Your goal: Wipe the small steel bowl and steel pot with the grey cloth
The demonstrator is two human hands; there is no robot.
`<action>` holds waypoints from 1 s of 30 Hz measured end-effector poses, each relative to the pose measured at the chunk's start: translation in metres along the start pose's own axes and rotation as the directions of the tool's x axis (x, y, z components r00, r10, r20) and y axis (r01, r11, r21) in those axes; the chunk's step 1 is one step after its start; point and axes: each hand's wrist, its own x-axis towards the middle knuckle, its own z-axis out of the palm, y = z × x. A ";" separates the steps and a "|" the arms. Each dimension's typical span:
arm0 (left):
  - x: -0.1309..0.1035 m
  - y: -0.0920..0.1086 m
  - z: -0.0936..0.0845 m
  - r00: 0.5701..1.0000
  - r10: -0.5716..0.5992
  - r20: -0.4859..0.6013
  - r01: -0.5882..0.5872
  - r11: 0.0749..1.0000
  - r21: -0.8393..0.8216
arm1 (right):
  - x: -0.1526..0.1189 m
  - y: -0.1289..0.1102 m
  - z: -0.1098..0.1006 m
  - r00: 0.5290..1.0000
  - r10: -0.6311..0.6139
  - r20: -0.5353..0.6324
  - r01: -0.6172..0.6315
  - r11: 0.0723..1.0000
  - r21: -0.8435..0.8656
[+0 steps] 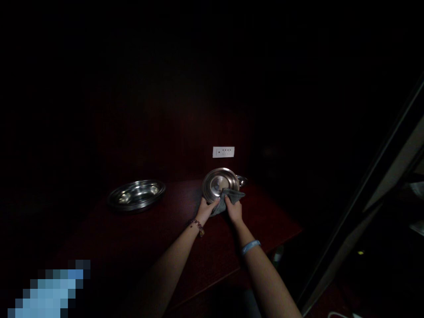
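Observation:
A round shiny metal plate (219,182) is held up and tilted, its hollow side facing me. My left hand (207,209) grips its lower left rim, thumb on the inner side. A grey cloth (221,206) is bunched in my right hand (234,209), which presses it against the plate's lower right rim. The fingers behind the plate and cloth are hidden. To the left on the dark red table (188,234) lie larger shiny metal dishes (137,194), apparently stacked.
Behind the held plate, a small metal bowl (243,180) partly shows. A white socket panel (223,152) is on the dark wall. The table's front edge runs beneath my forearms. A slanted frame (364,198) stands at the right. Much of the surroundings is too dark to make out.

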 end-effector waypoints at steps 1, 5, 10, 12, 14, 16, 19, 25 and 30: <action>-0.001 0.002 0.001 1.000 -0.017 -0.012 0.017 1.000 -0.011 | 0.000 0.000 0.000 1.000 0.000 0.003 0.000 1.000 0.002; -0.004 0.008 0.004 1.000 -0.022 -0.010 0.022 0.999 -0.032 | 0.001 0.002 0.000 1.000 -0.009 0.002 0.009 1.000 0.012; -0.004 0.008 0.004 1.000 0.005 0.004 -0.005 1.000 0.023 | 0.001 0.004 0.001 1.000 -0.014 0.000 0.014 1.000 0.006; -0.004 0.006 0.003 1.000 0.014 0.020 -0.015 0.999 0.034 | 0.001 0.004 0.001 1.000 -0.007 0.002 0.007 1.000 0.007; -0.003 0.004 0.003 0.999 0.023 0.033 -0.024 0.999 0.041 | 0.001 0.003 0.000 1.000 0.005 0.001 -0.005 1.000 0.009; -0.002 0.001 0.001 0.999 0.034 0.042 -0.036 0.998 0.046 | 0.001 0.002 0.000 1.000 0.010 -0.001 -0.010 1.000 0.004; 0.001 -0.003 0.000 0.998 0.052 0.042 -0.054 0.998 0.044 | 0.000 0.001 0.000 1.000 0.007 0.004 -0.007 1.000 -0.017; 0.004 -0.007 -0.003 0.999 0.053 0.006 -0.053 0.997 0.063 | 0.003 0.005 0.002 1.000 -0.006 0.010 0.007 1.000 -0.006; 0.004 -0.005 -0.003 0.998 0.059 0.001 -0.058 0.995 0.087 | 0.004 0.007 0.003 1.000 -0.030 0.002 0.030 1.000 0.001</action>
